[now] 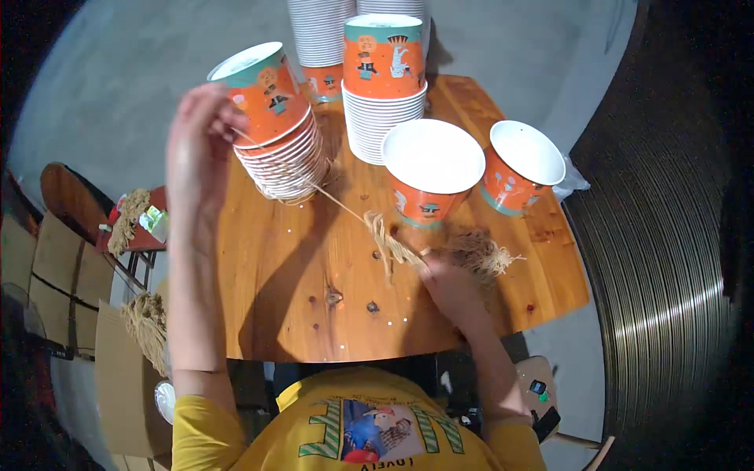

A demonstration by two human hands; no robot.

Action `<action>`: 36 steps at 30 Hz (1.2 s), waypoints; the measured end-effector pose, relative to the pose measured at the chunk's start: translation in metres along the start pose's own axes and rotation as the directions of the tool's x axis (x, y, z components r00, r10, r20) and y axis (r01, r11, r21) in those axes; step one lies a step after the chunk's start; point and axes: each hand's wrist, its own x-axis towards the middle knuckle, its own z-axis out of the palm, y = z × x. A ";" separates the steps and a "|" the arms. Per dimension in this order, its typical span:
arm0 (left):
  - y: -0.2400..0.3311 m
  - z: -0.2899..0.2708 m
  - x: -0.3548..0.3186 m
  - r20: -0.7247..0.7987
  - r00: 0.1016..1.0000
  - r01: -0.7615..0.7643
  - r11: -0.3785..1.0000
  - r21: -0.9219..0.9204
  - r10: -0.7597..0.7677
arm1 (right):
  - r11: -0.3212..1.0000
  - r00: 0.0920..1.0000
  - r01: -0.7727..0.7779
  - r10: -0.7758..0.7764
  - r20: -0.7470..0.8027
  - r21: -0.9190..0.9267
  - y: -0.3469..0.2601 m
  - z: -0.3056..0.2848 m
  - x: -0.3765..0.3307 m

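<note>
String (pixel 338 200) of tan fibre runs tight across the table (pixel 298 290), from upper left down to lower right. Its high end is pinched in the left hand (pixel 200 141), which is raised beside a tilted stack (pixel 279 129) of orange cups. Its low end goes into a loose bundle (pixel 393 247) of the same fibre, and the right hand (pixel 448 282) rests on the wood there, fingers closed on the bundle; this hand is the nearer one to the fibre mass. More fibre (pixel 487 255) lies just right of it. Two single cups (pixel 432 169) stand open and upright behind, and I see nothing inside them. Other stacks (pixel 383 86) stand further back.
</note>
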 end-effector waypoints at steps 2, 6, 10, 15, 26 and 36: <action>0.013 -0.030 0.018 -0.011 0.994 -0.108 0.994 0.012 0.108 | 0.993 0.990 0.098 -0.104 -0.096 -0.070 0.021 0.012 0.000; 0.025 -0.036 0.012 -0.002 0.990 -0.138 0.960 0.241 0.143 | 0.962 0.888 0.197 -0.257 -0.381 -0.189 0.014 0.007 -0.005; 0.037 -0.037 0.011 -0.070 0.982 -0.152 0.952 0.266 0.177 | 0.934 0.829 0.300 -0.356 -0.432 -0.194 -0.018 -0.017 -0.014; 0.047 -0.024 0.001 -0.078 0.954 -0.241 0.892 0.384 0.291 | 0.654 0.881 0.468 -0.397 -0.257 0.594 -0.039 -0.013 -0.010; -0.081 0.074 -0.164 0.561 0.817 -0.419 0.529 0.738 -0.135 | 0.398 0.982 0.163 0.020 -0.187 0.903 -0.046 0.014 -0.003; -0.104 0.096 -0.195 0.617 0.750 -0.318 0.689 0.652 -0.238 | 0.357 0.932 0.243 0.171 -0.319 0.902 -0.013 0.000 -0.007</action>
